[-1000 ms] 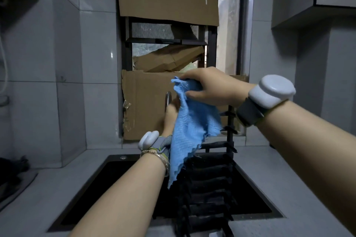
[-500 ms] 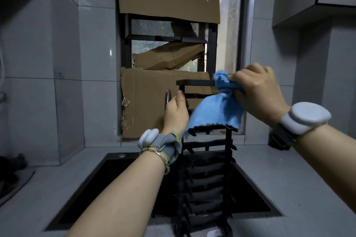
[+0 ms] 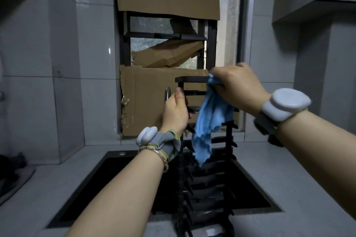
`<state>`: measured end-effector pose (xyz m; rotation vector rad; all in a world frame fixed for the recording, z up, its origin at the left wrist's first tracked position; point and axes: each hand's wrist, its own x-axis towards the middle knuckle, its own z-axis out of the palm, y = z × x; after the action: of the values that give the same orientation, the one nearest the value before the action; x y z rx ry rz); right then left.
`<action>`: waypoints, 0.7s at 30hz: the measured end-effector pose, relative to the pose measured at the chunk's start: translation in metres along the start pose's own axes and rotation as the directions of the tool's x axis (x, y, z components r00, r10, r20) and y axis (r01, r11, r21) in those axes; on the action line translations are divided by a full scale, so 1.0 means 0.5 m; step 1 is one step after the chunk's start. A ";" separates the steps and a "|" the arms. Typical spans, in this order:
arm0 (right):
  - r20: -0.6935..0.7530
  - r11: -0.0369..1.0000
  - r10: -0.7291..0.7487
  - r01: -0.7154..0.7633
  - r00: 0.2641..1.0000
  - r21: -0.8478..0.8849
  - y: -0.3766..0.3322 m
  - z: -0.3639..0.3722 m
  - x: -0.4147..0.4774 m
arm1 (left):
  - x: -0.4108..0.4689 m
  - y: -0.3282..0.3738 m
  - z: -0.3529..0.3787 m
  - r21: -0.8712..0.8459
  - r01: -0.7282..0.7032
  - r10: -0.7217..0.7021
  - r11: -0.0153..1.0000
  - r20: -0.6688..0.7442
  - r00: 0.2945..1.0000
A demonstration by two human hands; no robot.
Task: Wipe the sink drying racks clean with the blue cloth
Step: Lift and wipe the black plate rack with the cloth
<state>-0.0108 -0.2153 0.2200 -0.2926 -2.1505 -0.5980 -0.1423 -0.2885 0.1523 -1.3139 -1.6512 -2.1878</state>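
Note:
A black slatted drying rack (image 3: 207,177) stands tilted upright out of the dark sink (image 3: 107,184), its top bar level with the window. My left hand (image 3: 175,110) grips the rack's left upright near the top. My right hand (image 3: 236,86) holds the blue cloth (image 3: 210,121) bunched against the right end of the top bar. The rest of the cloth hangs down over the upper slats. The rack's right upright is partly hidden behind the cloth.
A metal tap (image 3: 167,93) rises behind my left hand. Cardboard sheets (image 3: 152,100) cover the window behind the sink. Grey counter (image 3: 300,183) runs on both sides. A dark object (image 3: 11,161) lies at the far left.
My right hand carried the cloth from the left of the rack top across to the right end of the top bar. The left hand kept its grip on the upright.

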 end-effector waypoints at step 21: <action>-0.250 0.602 0.759 -0.499 0.602 0.624 -0.042 0.093 -0.093 | 0.007 -0.006 0.011 -0.018 0.077 -0.078 0.997 -0.019 0.997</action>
<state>-0.0232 -0.2091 0.1522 -0.5464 -1.4401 0.3153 -0.1430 -0.2812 0.1525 -1.2483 -1.7081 -2.2550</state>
